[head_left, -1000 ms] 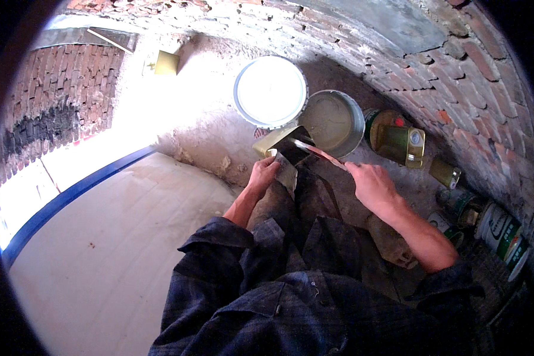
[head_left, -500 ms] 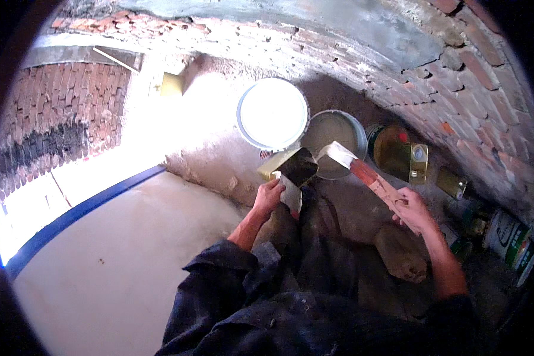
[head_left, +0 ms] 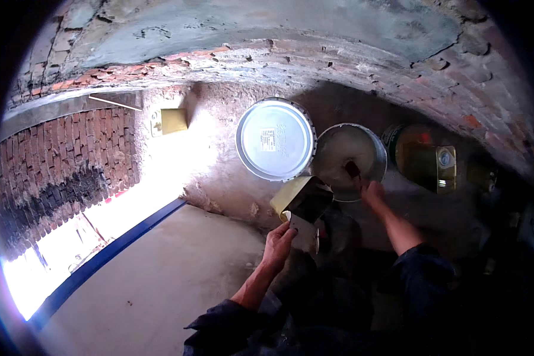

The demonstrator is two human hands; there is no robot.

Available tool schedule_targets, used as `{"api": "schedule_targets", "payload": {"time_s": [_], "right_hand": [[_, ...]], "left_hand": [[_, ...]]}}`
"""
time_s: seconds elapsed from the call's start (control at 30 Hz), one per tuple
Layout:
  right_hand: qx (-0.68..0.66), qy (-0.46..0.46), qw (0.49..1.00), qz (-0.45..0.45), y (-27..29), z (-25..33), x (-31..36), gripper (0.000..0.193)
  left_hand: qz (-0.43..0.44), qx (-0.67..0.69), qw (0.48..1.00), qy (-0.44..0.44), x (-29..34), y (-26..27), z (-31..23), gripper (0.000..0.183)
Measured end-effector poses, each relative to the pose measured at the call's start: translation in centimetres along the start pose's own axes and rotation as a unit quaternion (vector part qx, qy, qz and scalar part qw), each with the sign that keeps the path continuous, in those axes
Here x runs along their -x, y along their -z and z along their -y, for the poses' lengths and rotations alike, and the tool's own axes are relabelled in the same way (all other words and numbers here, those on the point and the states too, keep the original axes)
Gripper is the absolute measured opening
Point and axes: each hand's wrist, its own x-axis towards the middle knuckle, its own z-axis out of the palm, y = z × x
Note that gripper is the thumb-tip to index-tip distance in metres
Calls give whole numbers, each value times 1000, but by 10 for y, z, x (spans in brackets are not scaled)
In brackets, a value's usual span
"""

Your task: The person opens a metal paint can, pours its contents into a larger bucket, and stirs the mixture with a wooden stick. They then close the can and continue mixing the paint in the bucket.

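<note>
My left hand (head_left: 279, 243) is closed on the bent, pale flap of a cut-open rectangular tin (head_left: 291, 191). The tin is gold-coloured outside and dark inside, tilted in front of me. To its right stands a round bucket (head_left: 338, 145) of greyish-white, thick-looking liquid. My right hand (head_left: 372, 194) is closed round a flat stick (head_left: 352, 169) at the bucket's near rim. A reddish-brown part of the stick shows; its tip is hidden in the liquid. Most of the grip end is covered by my fingers and shadow.
A lidded white bucket (head_left: 277, 139) stands left of the open one. On the right are a yellowish tin (head_left: 445, 169) and a round can in shadow. Another square tin (head_left: 174, 121) stands far left. A pale panel (head_left: 160, 267) with a blue edge lies at left. A brick wall (head_left: 332, 62) curves behind.
My right hand has moved left and forward, lowering the stick's white-coated end into the open bucket. My left hand still holds the tin. The view has shifted and darkened at right.
</note>
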Motion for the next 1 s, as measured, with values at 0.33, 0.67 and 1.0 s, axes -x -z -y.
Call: {"api": "schedule_targets", "payload": {"time_s": [0.33,0.67,1.0], "right_hand": [[-269,10,960,82,39,-49,49,24],[-263,46,964,10,106,-100,162,26],[-29,290,950,-109,206,-85,267,23]], "left_hand": [[-3,55,998,25,-7,7,2,35],[24,10,1000,11,-30,19,14,28],[0,-56,998,-41,-21,16,-7,29]]}}
